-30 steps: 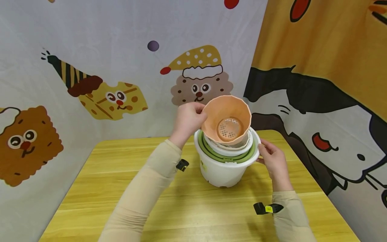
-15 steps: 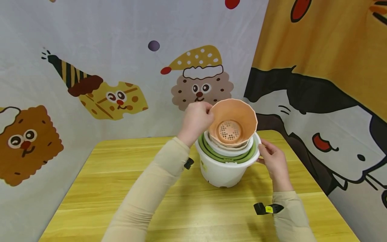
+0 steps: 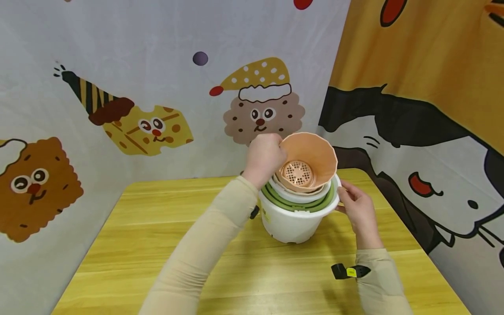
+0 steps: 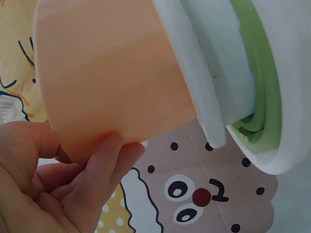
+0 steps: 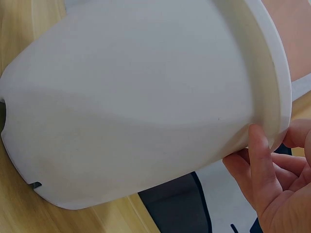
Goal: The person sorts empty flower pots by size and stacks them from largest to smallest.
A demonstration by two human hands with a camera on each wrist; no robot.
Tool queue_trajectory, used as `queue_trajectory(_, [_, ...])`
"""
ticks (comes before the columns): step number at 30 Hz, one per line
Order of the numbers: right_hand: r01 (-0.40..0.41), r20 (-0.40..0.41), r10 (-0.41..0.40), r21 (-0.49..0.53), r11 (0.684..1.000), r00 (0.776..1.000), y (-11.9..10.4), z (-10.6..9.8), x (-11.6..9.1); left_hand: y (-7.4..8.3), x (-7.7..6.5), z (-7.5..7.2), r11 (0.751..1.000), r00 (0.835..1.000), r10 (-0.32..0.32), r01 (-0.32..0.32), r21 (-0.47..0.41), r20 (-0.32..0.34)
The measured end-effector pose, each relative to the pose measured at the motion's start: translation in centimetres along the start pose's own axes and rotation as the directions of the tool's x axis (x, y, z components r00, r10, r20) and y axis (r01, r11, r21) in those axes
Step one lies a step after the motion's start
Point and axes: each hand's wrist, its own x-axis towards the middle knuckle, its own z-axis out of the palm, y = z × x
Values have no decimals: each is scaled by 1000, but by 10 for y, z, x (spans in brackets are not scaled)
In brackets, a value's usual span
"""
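My left hand [image 3: 265, 158] pinches the rim of an orange flower pot [image 3: 315, 153] with a grid of holes in its bottom. This pot is tilted, its lower part inside the top of a nested stack. Below it in the stack show a cream pot rim, a white pot [image 4: 221, 53] and green pot rims [image 3: 291, 205]. All of them sit in a large white flower pot [image 3: 291, 227] standing on the table. On its right side, my right hand [image 3: 359, 210] grips the large pot's rim, thumb and fingers on either side, as the right wrist view shows.
The wooden table [image 3: 157, 236] carries the stack near its back right. Behind it hangs a pale curtain [image 3: 157, 43] with cartoon prints, and an orange cat-print curtain [image 3: 433, 65] borders the right edge. Black cameras [image 3: 349, 271] are strapped to both wrists.
My left hand has moved right and slightly down with the orange flower pot, which has come lower into the stack. The right hand and the large white pot have stayed nearly still.
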Motion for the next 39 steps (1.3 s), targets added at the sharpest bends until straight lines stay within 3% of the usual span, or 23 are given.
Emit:
queue_trajectory(7, [-4,-4,4,-13,1000,1000,0,0,0,-1,2,3,999,1000,-26,25,19,6])
queue_trajectory(20, [-5,-3,5,4,1000,1000,0,1,0,7,8,5,989,997,-59,52,140,45])
queue_trajectory(25, [-3,-3,3,7,1000,1000,1,1,1,6,10,8,986,996,-66,55,160,62])
queue_trajectory(31, [5,-8,-4,14,1000,1000,2,1,1,5,11,12,982,987,-123,106,156,102])
queue_trajectory(39, [4,-14,-3,31,1000,1000,2,1,1,-1,10,22,979,984,-148,132,158,94])
